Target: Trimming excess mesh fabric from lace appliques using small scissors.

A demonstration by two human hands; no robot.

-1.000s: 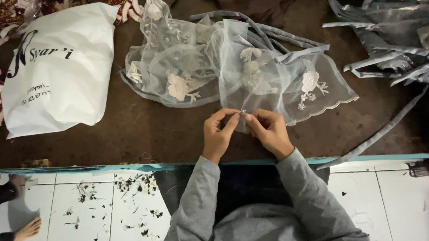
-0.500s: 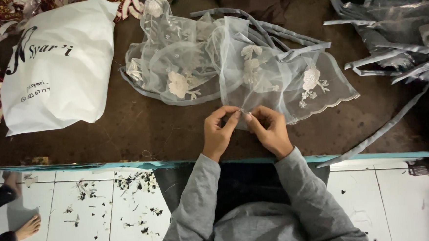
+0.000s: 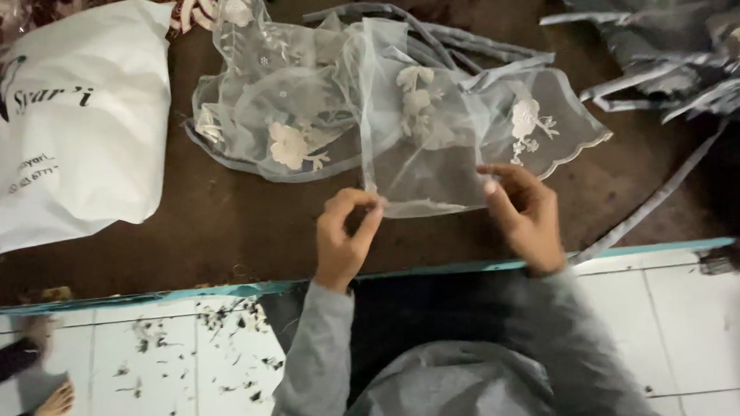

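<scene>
Over brown table (image 3: 219, 233), left hand (image 3: 342, 239) and right hand (image 3: 526, 212) pinch sheer fabric (image 3: 423, 176) taut.

Left hand (image 3: 344, 239), right hand (image 3: 524, 212): pinching grips.

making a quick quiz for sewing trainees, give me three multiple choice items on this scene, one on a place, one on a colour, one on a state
1. Where does the white plastic bag lie?
A. on the tiled floor
B. at the left of the brown table
C. in the person's lap

2. What colour are the embroidered flowers on the sheer fabric?
A. red
B. black
C. cream-white

3. How is the sheer fabric held?
A. stretched between the left hand and the right hand
C. rolled in one fist
B. untouched

Answers:
1 B, the bag rests on the table top, left of the fabric.
2 C, the flowers look pale cream against the grey mesh.
3 A, each hand pinches one end of the fabric's near edge, hands apart.
</scene>
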